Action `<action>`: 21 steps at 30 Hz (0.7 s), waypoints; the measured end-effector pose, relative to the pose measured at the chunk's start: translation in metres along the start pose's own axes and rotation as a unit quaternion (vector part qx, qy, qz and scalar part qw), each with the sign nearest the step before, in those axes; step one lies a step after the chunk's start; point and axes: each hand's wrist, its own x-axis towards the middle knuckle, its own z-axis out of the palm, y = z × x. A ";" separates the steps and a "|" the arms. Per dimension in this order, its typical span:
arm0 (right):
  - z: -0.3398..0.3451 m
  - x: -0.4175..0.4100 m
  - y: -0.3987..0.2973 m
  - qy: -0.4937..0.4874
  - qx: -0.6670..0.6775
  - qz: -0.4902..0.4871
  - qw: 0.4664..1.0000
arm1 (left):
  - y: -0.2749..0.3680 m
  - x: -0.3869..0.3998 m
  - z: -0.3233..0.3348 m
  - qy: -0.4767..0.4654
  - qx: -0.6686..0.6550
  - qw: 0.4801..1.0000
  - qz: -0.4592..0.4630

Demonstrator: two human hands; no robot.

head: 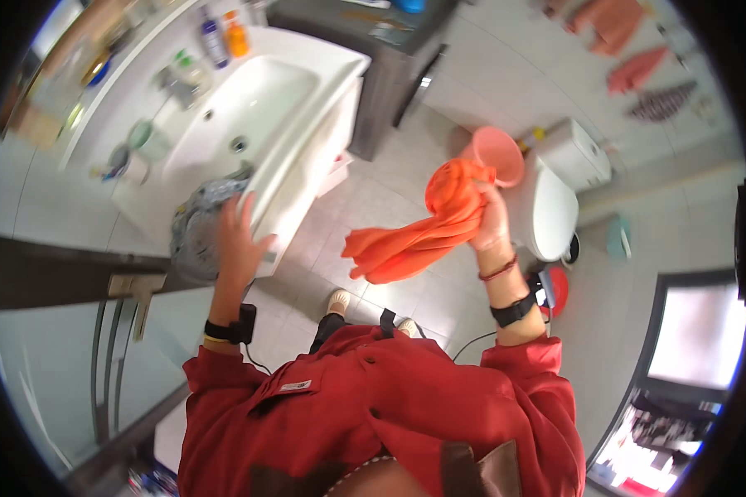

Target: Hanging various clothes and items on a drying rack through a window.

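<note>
My right hand (492,217) grips a bunched orange cloth (419,236) above the tiled floor. The cloth's gathered top bulges over my fingers and its loose end trails to the left. My left hand (241,245) has its fingers spread at the near end of the white washbasin (342,65). Just beside and partly behind it sits a grey, patterned, rounded thing (194,233), too blurred to name surely. Whether my left fingers touch it, I cannot tell. A pink bucket (506,155) stands beyond the cloth, which hides part of its rim.
A white toilet (552,211) stands on the right. Bottles such as an orange one (236,36) and a cup (146,138) line the basin's back edge. A glass door with a metal handle (138,304) is at left. Cloths (637,68) hang on the far wall.
</note>
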 end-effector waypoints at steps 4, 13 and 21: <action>-0.052 -0.060 -0.001 0.017 0.101 -0.043 0.994 | 0.141 0.012 0.066 -0.220 -0.270 0.919 0.185; -0.165 -0.247 -0.057 0.079 0.178 -0.310 0.931 | 0.417 -0.086 0.197 -0.428 -0.367 0.752 0.342; -0.360 -0.433 -0.031 0.383 0.130 -0.319 0.857 | 0.590 -0.163 0.226 -0.431 -0.267 0.740 0.441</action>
